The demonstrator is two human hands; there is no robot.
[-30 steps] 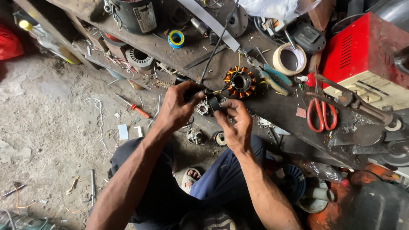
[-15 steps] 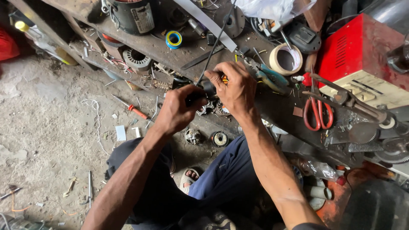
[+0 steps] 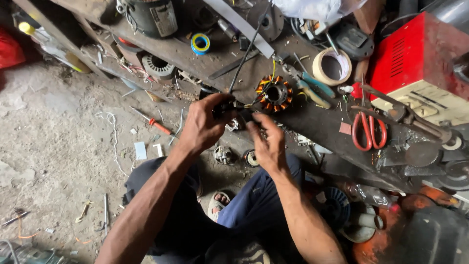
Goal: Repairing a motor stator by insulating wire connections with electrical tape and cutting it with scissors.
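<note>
Beside copper-wound stator (image 3: pixel 273 93), left hand (image 3: pixel 205 124), right hand (image 3: pixel 266 144) pinching small dark part (image 3: pixel 229 108)

Small dark part (image 3: pixel 229 108) pinched in left hand (image 3: pixel 205 124) at bench edge, thin dark rod rising from it toward 1 o'clock; right hand (image 3: pixel 266 142) fingers touch it at 4 o'clock; copper-wound orange stator (image 3: pixel 273 93) lies flat at 2 o'clock.

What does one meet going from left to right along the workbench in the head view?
Blue and yellow tape roll → copper-wound coil → blue-handled pliers → masking tape roll → red scissors → red metal box.
</note>
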